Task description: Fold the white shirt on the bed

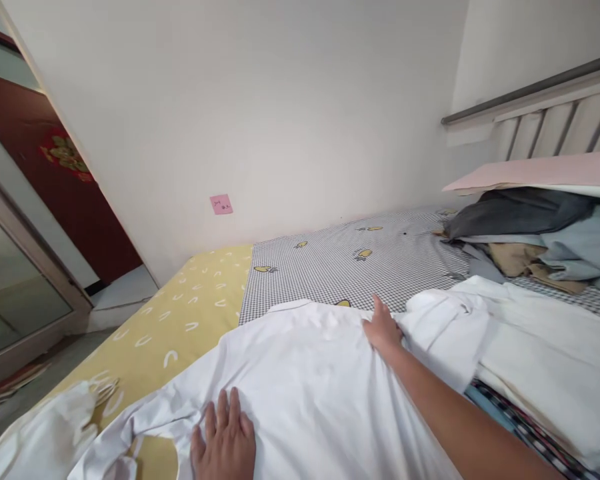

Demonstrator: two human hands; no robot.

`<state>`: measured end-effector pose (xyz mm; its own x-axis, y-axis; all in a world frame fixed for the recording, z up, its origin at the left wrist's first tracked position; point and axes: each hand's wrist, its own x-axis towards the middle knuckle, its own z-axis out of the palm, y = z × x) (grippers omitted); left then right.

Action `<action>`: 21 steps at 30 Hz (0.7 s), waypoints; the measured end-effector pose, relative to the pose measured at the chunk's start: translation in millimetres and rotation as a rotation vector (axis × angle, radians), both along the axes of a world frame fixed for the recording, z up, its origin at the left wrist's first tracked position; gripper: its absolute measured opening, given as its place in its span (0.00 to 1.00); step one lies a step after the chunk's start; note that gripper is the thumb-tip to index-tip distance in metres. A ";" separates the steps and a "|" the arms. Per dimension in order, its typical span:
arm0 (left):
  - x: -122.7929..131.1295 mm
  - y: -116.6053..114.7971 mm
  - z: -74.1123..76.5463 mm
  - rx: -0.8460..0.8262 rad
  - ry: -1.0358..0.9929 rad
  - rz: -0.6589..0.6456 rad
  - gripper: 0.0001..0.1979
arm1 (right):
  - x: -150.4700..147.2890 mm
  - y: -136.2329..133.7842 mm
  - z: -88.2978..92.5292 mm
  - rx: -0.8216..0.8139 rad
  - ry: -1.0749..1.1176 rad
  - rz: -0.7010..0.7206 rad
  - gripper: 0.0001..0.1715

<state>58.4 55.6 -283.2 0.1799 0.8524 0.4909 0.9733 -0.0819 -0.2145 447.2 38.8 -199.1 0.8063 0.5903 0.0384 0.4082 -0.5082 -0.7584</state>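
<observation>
Your white shirt [305, 380] lies spread on the bed [205, 287]; it looks light, soft and quick to crease. Your left hand [225, 437] rests flat on it, fingers loose, grasping nothing. Your right hand [384, 332] touches its far edge; whether those fingers pinch it, I cannot tell. The shoulders probably offer the surest hold.

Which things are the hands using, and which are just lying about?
Being used:
White garment, touched by left hand and right hand
Bed underneath

Probably just lying about:
Dark clothes on the right
Pink sheet above them
</observation>
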 end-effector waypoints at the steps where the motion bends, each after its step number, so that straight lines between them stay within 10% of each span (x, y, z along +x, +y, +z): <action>1: 0.7 -1.0 0.5 0.012 -0.015 -0.007 0.28 | -15.2 -0.9 0.6 0.015 -0.110 0.024 0.42; 6: 4.2 -5.0 1.8 0.043 -0.075 -0.019 0.28 | -121.5 -25.0 -18.2 0.006 -0.706 0.524 0.40; 11: 8.8 -11.1 12.6 -0.036 -0.087 -0.003 0.27 | -156.2 -44.3 -49.2 -0.135 -0.561 1.111 0.31; 17: 14.3 -17.8 28.0 -0.143 -0.097 0.035 0.27 | -40.3 -12.6 -55.6 -0.357 -0.552 0.569 0.31; 21: 17.5 -18.6 33.5 -0.179 -0.104 0.052 0.28 | 8.9 -6.7 -61.8 -0.390 -0.544 0.450 0.32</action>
<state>75.9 37.0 -249.8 0.0897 0.9344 0.3448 0.9933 -0.0587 -0.0992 456.1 32.2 -260.9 0.4155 0.9060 0.0812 0.8977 -0.3941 -0.1969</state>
